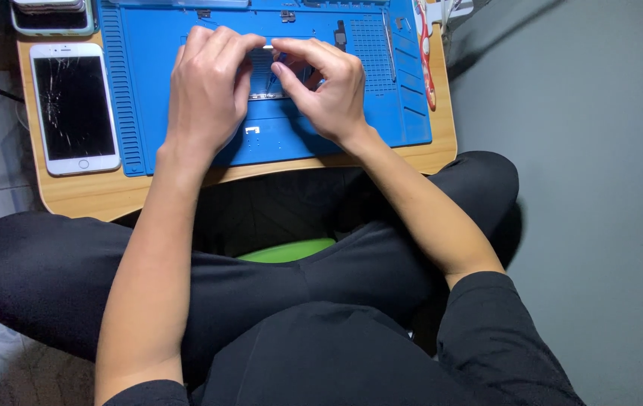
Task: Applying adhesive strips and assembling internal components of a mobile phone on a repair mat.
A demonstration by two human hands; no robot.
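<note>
Over at the far left lies a white phone [75, 107] with cracked glass, beside the blue mat [276, 139]. Mid-mat, left hand [208, 94] and right hand [321, 90] pinch a small opened device [267, 75], mostly hidden. Red-handled tweezers [426, 60] rest rightward.

Both hands, left [208, 90] and right [325, 94], cover most of the small silver-framed part [265, 75] on the blue rubber work mat [291, 139]. Whatever they pinch is too small to tell. The top edge cuts off a second phone with a dark screen [52, 16].

Phone [75, 107] left of mat [276, 139]
</note>
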